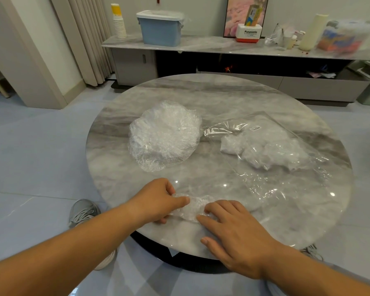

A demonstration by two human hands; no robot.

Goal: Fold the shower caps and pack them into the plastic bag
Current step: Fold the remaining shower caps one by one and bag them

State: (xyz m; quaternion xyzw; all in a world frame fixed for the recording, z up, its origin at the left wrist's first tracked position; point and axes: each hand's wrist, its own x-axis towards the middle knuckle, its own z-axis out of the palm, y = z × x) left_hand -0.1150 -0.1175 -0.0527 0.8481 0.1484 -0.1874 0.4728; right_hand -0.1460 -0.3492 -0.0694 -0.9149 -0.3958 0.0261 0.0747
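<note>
Glossy polished marble table; thin, crinkled clear-plastic shower caps; smooth, shiny transparent plastic bag.

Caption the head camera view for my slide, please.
Left hand pinches and right hand presses a shower cap on the marble table; cap pile and plastic bag beyond.

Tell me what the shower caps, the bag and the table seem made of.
Shower caps: thin clear plastic film, crinkled, glinting. Plastic bag: smoother glossy clear film, sharp highlights. Round table: likely polished marble or marble-look slab; grey veining, mirror-like reflections.
</note>
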